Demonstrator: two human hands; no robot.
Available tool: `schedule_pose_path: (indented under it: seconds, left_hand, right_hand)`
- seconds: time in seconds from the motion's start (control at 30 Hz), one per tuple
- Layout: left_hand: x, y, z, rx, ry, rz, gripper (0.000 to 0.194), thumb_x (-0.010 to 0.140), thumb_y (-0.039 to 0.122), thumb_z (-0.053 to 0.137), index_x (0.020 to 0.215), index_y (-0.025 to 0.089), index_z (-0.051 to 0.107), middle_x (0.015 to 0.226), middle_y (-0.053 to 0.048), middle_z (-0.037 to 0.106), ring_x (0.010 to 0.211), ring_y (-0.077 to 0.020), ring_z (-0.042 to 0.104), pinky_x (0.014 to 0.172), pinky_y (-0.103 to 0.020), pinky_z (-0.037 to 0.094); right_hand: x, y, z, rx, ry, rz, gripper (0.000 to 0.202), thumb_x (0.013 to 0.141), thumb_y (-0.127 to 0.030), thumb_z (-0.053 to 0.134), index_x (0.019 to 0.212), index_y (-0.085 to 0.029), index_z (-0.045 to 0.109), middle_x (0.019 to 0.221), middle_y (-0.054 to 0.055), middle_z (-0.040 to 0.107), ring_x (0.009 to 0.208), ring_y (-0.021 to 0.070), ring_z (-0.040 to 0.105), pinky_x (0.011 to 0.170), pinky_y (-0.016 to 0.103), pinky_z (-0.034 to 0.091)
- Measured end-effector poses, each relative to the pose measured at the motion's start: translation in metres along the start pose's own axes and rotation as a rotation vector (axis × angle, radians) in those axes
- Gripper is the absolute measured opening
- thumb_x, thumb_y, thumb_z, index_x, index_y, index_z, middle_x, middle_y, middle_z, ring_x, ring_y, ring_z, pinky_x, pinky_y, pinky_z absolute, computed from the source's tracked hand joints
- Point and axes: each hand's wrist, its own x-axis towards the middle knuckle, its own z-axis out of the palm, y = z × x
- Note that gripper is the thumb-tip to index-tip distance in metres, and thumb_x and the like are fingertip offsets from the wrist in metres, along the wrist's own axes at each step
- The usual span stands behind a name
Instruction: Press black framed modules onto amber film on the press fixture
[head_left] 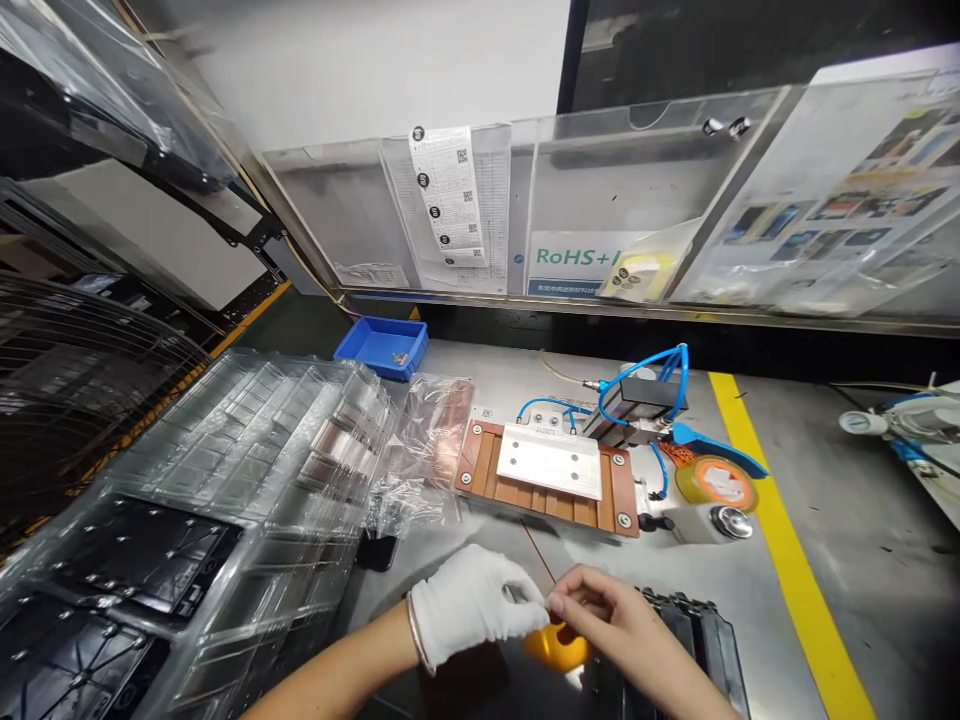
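My left hand (480, 605), in a white glove, is closed in a pinch near the bottom centre. My bare right hand (604, 610) pinches at the same spot, its fingertips meeting the gloved ones. What lies between the fingertips is too small to make out. A thin reddish-brown strand (538, 550) runs up and left from near the fingertips. Just below the hands is a shiny orange-yellow object (559, 650), partly hidden by them. Beyond them sits a brown fixture (480, 460) with a white plate (551, 460) on top and blue air tubes.
Clear trays (300, 450) holding black parts (150, 550) stand at left. A blue bin (382, 348) and a plastic bag (427, 430) lie behind. Right of the fixture are a tape roll (720, 484) and a canister (705, 523). Black parts (712, 640) sit beside my right hand.
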Motion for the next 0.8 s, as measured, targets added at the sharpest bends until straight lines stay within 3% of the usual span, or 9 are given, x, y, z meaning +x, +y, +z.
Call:
schedule_pose_path:
  seconds: [0.1, 0.2, 0.37, 0.5, 0.63, 0.8]
  left_hand:
    - [0.005, 0.001, 0.001, 0.053, 0.052, -0.008, 0.015, 0.066, 0.024, 0.061, 0.056, 0.017, 0.07, 0.053, 0.0, 0.061, 0.055, -0.0141, 0.049, 0.058, -0.027, 0.034]
    - [0.01, -0.004, -0.006, -0.015, 0.104, -0.073, 0.013, 0.065, 0.024, 0.058, 0.059, 0.017, 0.068, 0.057, -0.002, 0.063, 0.056, -0.0156, 0.052, 0.059, -0.028, 0.037]
    - [0.022, -0.024, -0.03, -0.276, 0.171, -0.184, 0.016, 0.069, 0.03, 0.055, 0.072, 0.017, 0.063, 0.059, 0.001, 0.06, 0.052, -0.013, 0.053, 0.05, -0.024, 0.04]
    - [0.034, -0.033, -0.044, -0.406, 0.209, -0.176, 0.016, 0.07, 0.033, 0.057, 0.072, 0.017, 0.06, 0.062, 0.001, 0.06, 0.055, -0.0115, 0.05, 0.053, -0.024, 0.04]
    - [0.052, -0.036, -0.053, -0.449, 0.211, -0.17, 0.014, 0.069, 0.03, 0.061, 0.07, 0.017, 0.06, 0.064, 0.002, 0.06, 0.058, -0.0116, 0.052, 0.055, -0.024, 0.041]
    - [0.091, -0.046, -0.063, -0.466, 0.15, -0.192, 0.017, 0.079, 0.034, 0.055, 0.071, 0.02, 0.053, 0.048, 0.007, 0.051, 0.04, -0.0087, 0.045, 0.045, -0.022, 0.033]
  right_hand:
    - [0.001, 0.004, -0.004, 0.037, -0.025, 0.039, 0.045, 0.077, -0.064, 0.065, 0.081, -0.02, 0.069, 0.078, 0.003, 0.072, 0.068, 0.0203, 0.071, 0.068, 0.03, 0.052]
    - [-0.001, 0.009, -0.018, 0.085, 0.007, 0.086, 0.061, 0.077, -0.077, 0.052, 0.083, -0.019, 0.071, 0.077, 0.005, 0.074, 0.066, 0.0225, 0.071, 0.068, 0.034, 0.054]
    - [-0.008, 0.022, -0.045, 0.214, 0.182, 0.133, 0.058, 0.066, -0.079, 0.062, 0.077, -0.023, 0.07, 0.074, 0.003, 0.074, 0.078, 0.0248, 0.07, 0.079, 0.035, 0.054]
    - [-0.006, 0.031, -0.049, 0.404, 0.384, 0.17, 0.047, 0.063, -0.07, 0.073, 0.073, -0.024, 0.069, 0.072, 0.001, 0.071, 0.076, 0.0207, 0.066, 0.079, 0.029, 0.052]
    - [0.011, 0.027, -0.054, 0.309, 0.451, 0.106, 0.046, 0.065, -0.069, 0.071, 0.068, -0.023, 0.066, 0.067, -0.002, 0.063, 0.067, 0.0159, 0.057, 0.068, 0.025, 0.049]
    - [0.049, 0.007, -0.08, 0.13, 0.42, 0.097, 0.052, 0.057, -0.071, 0.071, 0.052, -0.022, 0.055, 0.054, -0.003, 0.052, 0.05, 0.0115, 0.045, 0.049, 0.025, 0.04]
